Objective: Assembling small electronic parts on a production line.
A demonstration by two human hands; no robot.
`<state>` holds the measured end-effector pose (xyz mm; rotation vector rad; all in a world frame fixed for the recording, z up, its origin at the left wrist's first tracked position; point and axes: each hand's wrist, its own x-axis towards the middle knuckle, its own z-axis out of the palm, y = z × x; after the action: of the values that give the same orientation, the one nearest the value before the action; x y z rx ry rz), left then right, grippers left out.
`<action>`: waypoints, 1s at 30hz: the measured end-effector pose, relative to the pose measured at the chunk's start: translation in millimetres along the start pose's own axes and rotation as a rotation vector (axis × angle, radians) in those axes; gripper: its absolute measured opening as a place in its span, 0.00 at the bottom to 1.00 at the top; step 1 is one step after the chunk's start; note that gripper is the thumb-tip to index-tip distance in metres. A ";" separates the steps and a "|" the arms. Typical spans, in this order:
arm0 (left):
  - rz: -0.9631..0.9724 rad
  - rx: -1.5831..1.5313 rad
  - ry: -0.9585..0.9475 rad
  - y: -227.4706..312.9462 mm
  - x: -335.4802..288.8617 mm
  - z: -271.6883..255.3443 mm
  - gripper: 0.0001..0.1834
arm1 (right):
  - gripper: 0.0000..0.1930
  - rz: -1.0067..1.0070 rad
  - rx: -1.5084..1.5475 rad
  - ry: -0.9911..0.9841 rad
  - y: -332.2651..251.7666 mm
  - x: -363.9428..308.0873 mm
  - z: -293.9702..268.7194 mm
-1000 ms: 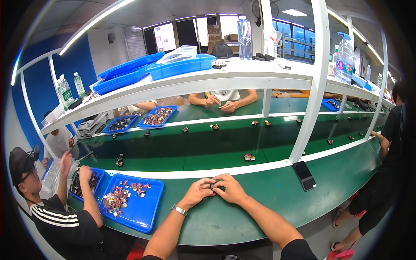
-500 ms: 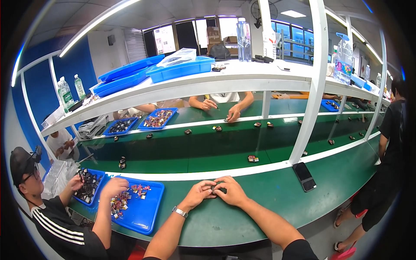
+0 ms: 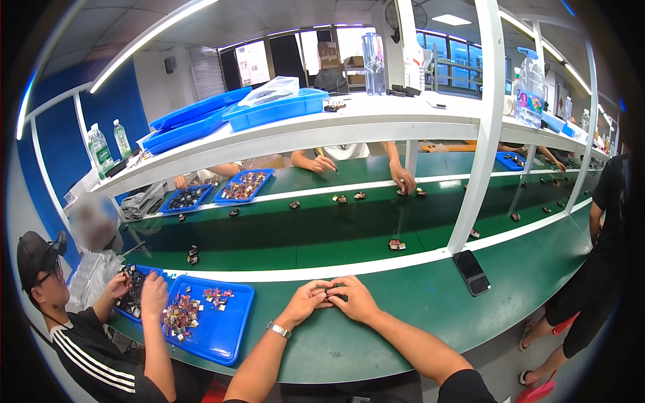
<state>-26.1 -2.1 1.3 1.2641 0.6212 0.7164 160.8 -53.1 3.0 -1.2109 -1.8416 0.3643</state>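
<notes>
My left hand [image 3: 308,301] and my right hand [image 3: 353,299] meet above the green worktop [image 3: 322,349]. Between their fingertips they grip a small dark part [image 3: 330,291]; the fingers cover most of it, so its exact kind does not show. A metal-band watch [image 3: 279,329] sits on my left wrist. Left of my hands lies a blue tray [image 3: 232,336] with a heap of small red, white and yellow parts [image 3: 183,316]. Beyond my hands, on the green belt, rests a small cluster of similar parts [image 3: 397,245].
A black phone [image 3: 471,273] lies right of my hands, by a white post [image 3: 477,148]. At left a co-worker [image 3: 87,336] reaches over a tray of black parts [image 3: 134,289]. Across the belt, another person's hand [image 3: 402,180] touches a part. Overhead runs a white shelf [image 3: 376,121].
My hands stay together around the dark part, fingers slightly shifted. The left co-worker's hand has moved from the blue tray toward the black parts. The person opposite has reached rightward onto the belt.
</notes>
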 end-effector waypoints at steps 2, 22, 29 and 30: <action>-0.002 0.010 0.010 -0.7 0.1 0.3 0.14 | 0.08 0.015 0.020 0.001 1.3 -0.4 0.3; 0.031 -0.014 0.065 -2.9 0.6 2.0 0.14 | 0.08 -0.007 0.058 0.056 2.4 1.0 6.3; 0.053 0.017 0.107 -1.3 1.7 7.4 0.15 | 0.09 0.034 0.116 0.023 4.4 2.0 9.1; 0.051 0.015 0.107 -1.8 2.0 6.8 0.15 | 0.09 0.013 0.122 0.023 4.6 4.6 9.4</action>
<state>-19.4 -5.0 0.8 1.2649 0.6842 0.8276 155.4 -45.0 -3.0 -1.1397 -1.7662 0.4615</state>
